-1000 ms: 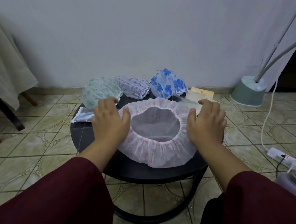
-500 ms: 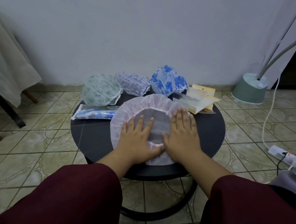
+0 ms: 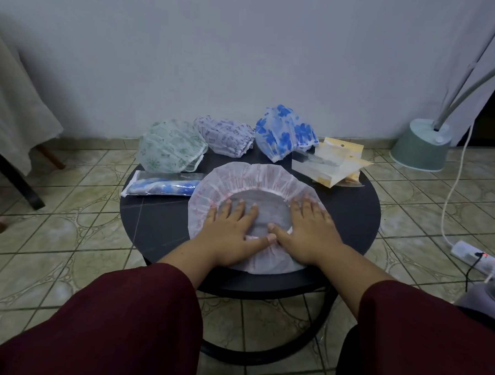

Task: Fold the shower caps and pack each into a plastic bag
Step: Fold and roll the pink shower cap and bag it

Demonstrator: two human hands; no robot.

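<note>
A pink-patterned white shower cap [image 3: 255, 179] lies spread flat, opening up, on the round black table [image 3: 350, 218]. My left hand [image 3: 232, 229] presses flat on its near-left part, fingers spread. My right hand [image 3: 310, 230] presses flat on its near-right part, thumbs almost touching. Along the table's far edge sit a green-print cap [image 3: 168, 147], a purple-print cap [image 3: 223, 136] and a blue-flower cap [image 3: 285, 133]. A stack of plastic bags [image 3: 328, 163] with yellow headers lies at the far right. A packed blue cap in a bag [image 3: 160, 184] lies at the left.
A lamp base [image 3: 420, 144] with a white cord stands on the tiled floor at the right. A power strip [image 3: 477, 259] and a purple appliance [image 3: 487, 294] sit near the right edge. A cloth-draped table [image 3: 12, 117] stands at the left.
Both hands moved from the cap's outer sides to its near middle and flattened it. Since half a second ago the fingers have spread wider apart.
</note>
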